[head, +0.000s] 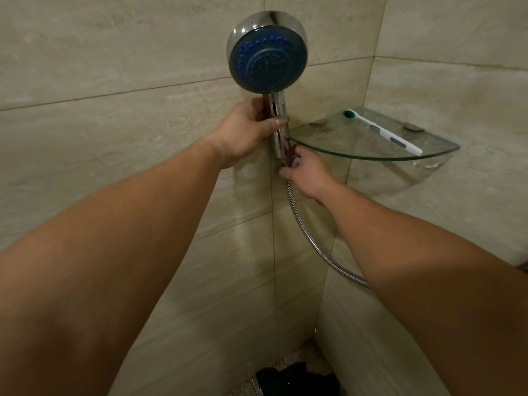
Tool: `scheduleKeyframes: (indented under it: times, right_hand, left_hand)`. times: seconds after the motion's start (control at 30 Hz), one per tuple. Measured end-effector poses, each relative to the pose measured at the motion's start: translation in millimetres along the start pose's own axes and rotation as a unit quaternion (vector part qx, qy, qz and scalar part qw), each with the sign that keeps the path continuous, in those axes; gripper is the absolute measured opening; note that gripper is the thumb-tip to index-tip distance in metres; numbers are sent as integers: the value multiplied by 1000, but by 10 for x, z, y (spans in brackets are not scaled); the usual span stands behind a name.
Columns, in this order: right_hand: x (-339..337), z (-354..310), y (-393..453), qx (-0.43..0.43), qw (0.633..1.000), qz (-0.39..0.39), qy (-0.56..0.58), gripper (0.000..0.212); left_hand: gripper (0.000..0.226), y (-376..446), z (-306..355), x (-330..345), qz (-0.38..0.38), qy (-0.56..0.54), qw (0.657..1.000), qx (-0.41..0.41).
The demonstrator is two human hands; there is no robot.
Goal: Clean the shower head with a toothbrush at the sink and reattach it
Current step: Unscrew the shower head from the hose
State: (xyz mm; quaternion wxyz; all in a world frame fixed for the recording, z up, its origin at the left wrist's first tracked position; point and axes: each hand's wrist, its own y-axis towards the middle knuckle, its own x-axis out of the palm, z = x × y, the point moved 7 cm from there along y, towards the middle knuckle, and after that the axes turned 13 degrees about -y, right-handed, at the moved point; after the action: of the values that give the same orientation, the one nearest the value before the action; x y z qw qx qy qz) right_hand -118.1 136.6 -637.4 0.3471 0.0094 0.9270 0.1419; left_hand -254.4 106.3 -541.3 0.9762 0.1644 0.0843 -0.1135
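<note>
The chrome shower head with a blue spray face stands upright against the tiled wall, face toward me. My left hand grips its chrome handle just below the head. My right hand pinches the bottom end of the handle where the metal hose joins it. The hose curves down to the right and disappears behind my right forearm. A white toothbrush with green bristles lies on the glass corner shelf, untouched.
Beige tiled walls meet in a corner behind the shelf. Two round shelf mounts sit at the wall. A dark object lies on the speckled floor at the bottom centre.
</note>
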Motion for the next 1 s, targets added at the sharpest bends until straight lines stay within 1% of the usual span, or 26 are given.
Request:
scheduleKeyframes:
  times: [0.07,0.1,0.23,0.4,0.57,0.6,0.67,0.7,0.73,0.8,0.83,0.93,1.0]
  right_hand:
    - [-16,17,-12,-6,1000,-6,-10,17]
    - [-24,41,-7,-6,1000,-9,-16,16]
    - [-48,73,-1,14,1000,-8,-20,25]
    - [-14,-5,-14,-12,1000,-2,-9,19]
    - [-17,41,3,0,1000,-1,-6,15]
    - [-19,19,-4,4,1000,1,-2,17]
    - [-20,-35,-24,-2,1000,1,11,34]
    - [-19,-45,-32,-8,1000,-1,16,38]
    - [-15,-51,-47,-12,1000,-4,19,35]
    - [-13,-5,-46,-14,1000,-5,7,17]
    - [-20,24,-39,-13,1000,1,-2,15]
    - [-41,35,-43,-2,1000,16,-4,16]
    - [-38,-19,-60,-9,1000,13,3,21]
  left_hand:
    - [32,2,-2,5,0,-3,1000,1]
    - [34,4,-2,6,1,-3,1000,3]
    - [40,5,-12,0,7,-1,1000,5]
    - [43,10,-20,-11,10,-3,1000,2]
    - [41,24,-35,-10,10,-4,1000,3]
    - [40,25,-31,-13,10,-4,1000,3]
    - [39,24,-25,-16,8,0,1000,4]
    - [37,23,-25,-16,8,1,1000,4]
    - [37,23,-28,-18,8,2,1000,4]
    - [36,24,-32,-16,8,2,1000,6]
    - [36,24,-30,-12,7,2,1000,7]
    - [37,16,-17,-10,7,0,1000,7]
    - [38,11,-18,-10,6,4,1000,7]
